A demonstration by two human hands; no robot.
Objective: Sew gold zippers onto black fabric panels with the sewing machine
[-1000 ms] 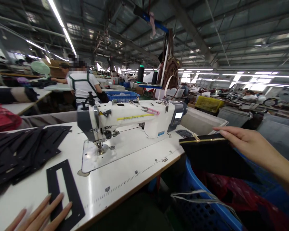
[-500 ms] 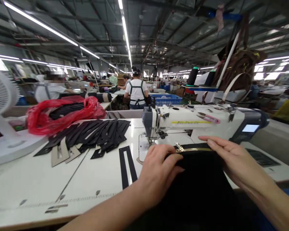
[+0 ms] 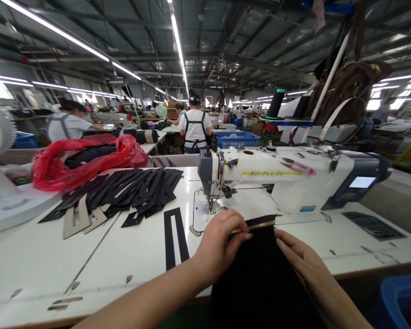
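A piece of black fabric (image 3: 256,269) hangs over the table's front edge, with a gold-toothed zipper (image 3: 262,225) along its top. My left hand (image 3: 222,242) is closed on the zipper's left end, thumb and fingers pinching it; the zipper pull is hidden there. At the right edge of the fabric, just below the zipper's end, my right hand (image 3: 299,258) holds the cloth between its fingers. Right behind my left hand stands a white sewing machine (image 3: 260,169), its presser foot (image 3: 213,205) beyond my knuckles. A black slotted strip (image 3: 171,237) lies left of that hand.
Many black slotted strips (image 3: 133,192) are piled at the left, before a red plastic bag (image 3: 55,169) and a white fan (image 3: 0,137). Pink-handled snips (image 3: 299,167) rest on the machine. A blue bin (image 3: 402,297) stands low at the right. Co-workers sit beyond.
My right hand has moved left and down from the zipper tape to the fabric's side edge. The zipper pull has gone out of sight at my left hand. The view has shifted slightly.
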